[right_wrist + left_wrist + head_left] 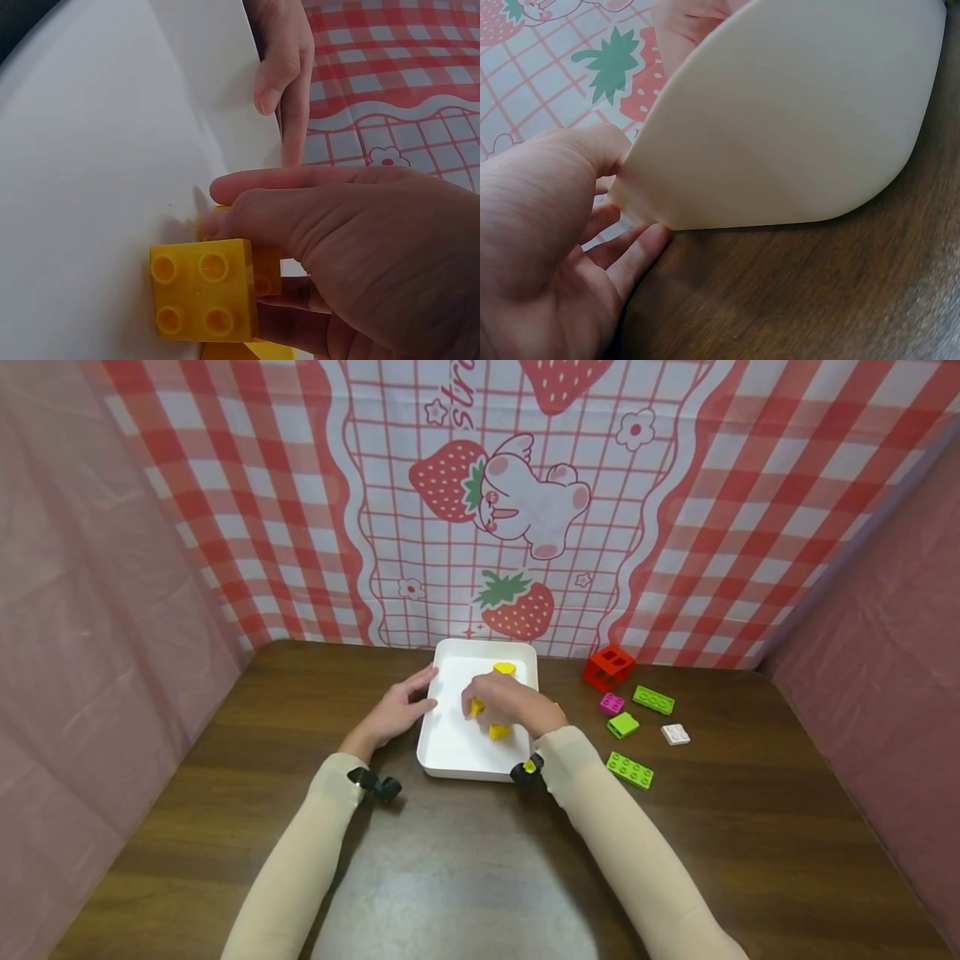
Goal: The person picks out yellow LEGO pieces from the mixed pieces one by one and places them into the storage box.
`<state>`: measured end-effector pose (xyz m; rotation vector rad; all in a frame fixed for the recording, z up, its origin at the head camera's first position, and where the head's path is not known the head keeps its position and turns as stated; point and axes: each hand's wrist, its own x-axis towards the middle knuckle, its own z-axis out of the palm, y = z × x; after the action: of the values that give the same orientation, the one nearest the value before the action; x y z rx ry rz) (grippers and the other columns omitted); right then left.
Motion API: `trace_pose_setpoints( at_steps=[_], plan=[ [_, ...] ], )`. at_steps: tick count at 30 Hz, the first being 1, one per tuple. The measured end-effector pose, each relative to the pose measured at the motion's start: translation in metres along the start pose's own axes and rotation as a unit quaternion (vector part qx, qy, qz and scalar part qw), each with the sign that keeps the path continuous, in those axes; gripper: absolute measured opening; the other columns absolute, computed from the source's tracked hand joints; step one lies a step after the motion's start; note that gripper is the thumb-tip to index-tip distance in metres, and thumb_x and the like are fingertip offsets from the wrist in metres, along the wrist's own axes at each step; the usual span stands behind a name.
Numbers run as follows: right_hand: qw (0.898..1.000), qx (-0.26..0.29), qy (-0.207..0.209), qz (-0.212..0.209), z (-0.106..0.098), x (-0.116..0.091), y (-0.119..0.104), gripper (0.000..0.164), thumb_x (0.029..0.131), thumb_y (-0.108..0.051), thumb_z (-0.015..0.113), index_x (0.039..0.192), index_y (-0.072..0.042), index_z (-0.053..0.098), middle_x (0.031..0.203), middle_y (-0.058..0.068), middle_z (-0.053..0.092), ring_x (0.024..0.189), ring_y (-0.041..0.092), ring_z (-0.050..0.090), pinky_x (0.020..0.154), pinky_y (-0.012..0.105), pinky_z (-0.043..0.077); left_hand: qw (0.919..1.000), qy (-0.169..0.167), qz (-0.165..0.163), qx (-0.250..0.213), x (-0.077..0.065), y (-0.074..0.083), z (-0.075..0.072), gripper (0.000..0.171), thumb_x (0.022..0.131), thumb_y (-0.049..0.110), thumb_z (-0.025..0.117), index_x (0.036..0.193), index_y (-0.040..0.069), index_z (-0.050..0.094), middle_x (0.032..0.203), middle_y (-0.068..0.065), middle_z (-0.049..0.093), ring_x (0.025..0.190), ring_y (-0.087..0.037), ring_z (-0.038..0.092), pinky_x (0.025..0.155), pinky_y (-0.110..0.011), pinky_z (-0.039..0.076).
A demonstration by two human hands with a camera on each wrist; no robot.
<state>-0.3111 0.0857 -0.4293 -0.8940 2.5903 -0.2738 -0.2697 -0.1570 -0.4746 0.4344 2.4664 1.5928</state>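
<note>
A shallow white tray lies on the table, with several yellow toy building bricks inside. My left hand holds the tray's left side; in the left wrist view, the thumb is at the rim and fingers touch the outer wall. Inside the tray, my right hand pinches a yellow brick between thumb and fingers, which partly cover it. A four-stud yellow brick sits in front of that hand in the right wrist view. Another yellow brick shows near the tray's far side.
Right of the tray lie a red open-sided block, a magenta brick, a green brick, two longer green bricks and a white piece. A strawberry-patterned cloth hangs behind the table.
</note>
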Motion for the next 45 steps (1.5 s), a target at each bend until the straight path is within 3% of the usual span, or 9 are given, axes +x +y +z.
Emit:
trace_pose_setpoints(
  at_steps=[6, 16, 36, 45],
  plan=[
    [1.0, 0.006, -0.008, 0.012, -0.012, -0.018, -0.021, 0.018, 0.102, -0.012, 0.083, 0.119, -0.016, 0.085, 0.141, 0.009, 0.076, 0.117, 0.028, 0.063, 0.118, 0.045, 0.058, 1.0, 0.002, -0.001, 0.004, 0.001, 0.0, 0.0, 0.068, 0.114, 0.011, 0.06, 0.176, 0.005, 0.033, 0.191, -0.014, 0.021, 0.178, -0.04, 0.02, 0.144, -0.06, 0.021],
    [1.0, -0.001, -0.023, 0.018, -0.013, -0.021, -0.024, 0.014, 0.104, -0.015, 0.082, 0.117, -0.018, 0.083, 0.132, 0.009, 0.067, 0.112, 0.026, 0.061, 0.103, 0.038, 0.06, 1.0, 0.003, -0.003, 0.004, 0.002, 0.001, -0.001, 0.068, 0.114, 0.012, 0.06, 0.176, 0.006, 0.033, 0.191, -0.013, 0.021, 0.178, -0.04, 0.02, 0.144, -0.061, 0.021],
    [0.999, -0.001, -0.034, 0.022, -0.013, -0.023, -0.026, 0.014, 0.105, -0.015, 0.08, 0.118, -0.019, 0.08, 0.133, 0.009, 0.066, 0.114, 0.028, 0.061, 0.111, 0.04, 0.06, 1.0, 0.001, -0.003, 0.001, 0.001, 0.0, -0.001, 0.068, 0.114, 0.013, 0.06, 0.177, 0.007, 0.033, 0.191, -0.013, 0.021, 0.178, -0.04, 0.02, 0.144, -0.06, 0.022],
    [0.998, 0.013, -0.055, 0.034, -0.017, -0.023, -0.027, 0.02, 0.104, -0.016, 0.081, 0.124, -0.021, 0.081, 0.139, 0.007, 0.067, 0.12, 0.028, 0.06, 0.12, 0.045, 0.057, 1.0, -0.003, -0.005, -0.005, -0.001, 0.0, -0.001, 0.069, 0.114, 0.013, 0.06, 0.177, 0.008, 0.033, 0.191, -0.011, 0.021, 0.179, -0.039, 0.019, 0.144, -0.061, 0.022]
  ],
)
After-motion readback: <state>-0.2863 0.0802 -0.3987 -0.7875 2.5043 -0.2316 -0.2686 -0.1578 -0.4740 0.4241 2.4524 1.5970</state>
